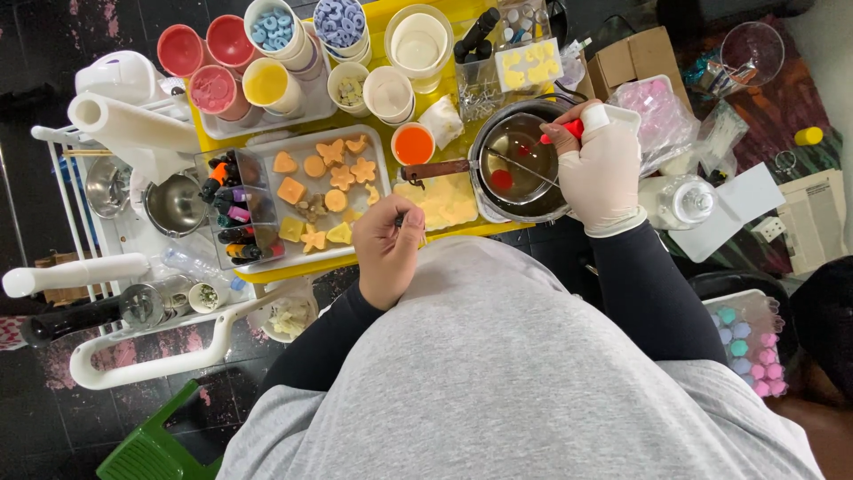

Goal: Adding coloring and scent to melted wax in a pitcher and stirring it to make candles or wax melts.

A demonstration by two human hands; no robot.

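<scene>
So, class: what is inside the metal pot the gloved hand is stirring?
The pot holds clear liquid with a red blob near the bottom. The right hand dips a red-handled tool into it. That hand hides the pot's right side.

Dark speckled floor (53, 427), yellow table (391, 18), perhaps white trolley (89, 364)

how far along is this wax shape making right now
Done: orange and yellow shaped pieces lie set out on the white tray. In hand: the gloved right hand holds a red-handled tool over the metal pot; red blobs sit unmixed in its liquid. Left hand rests closed.
</scene>
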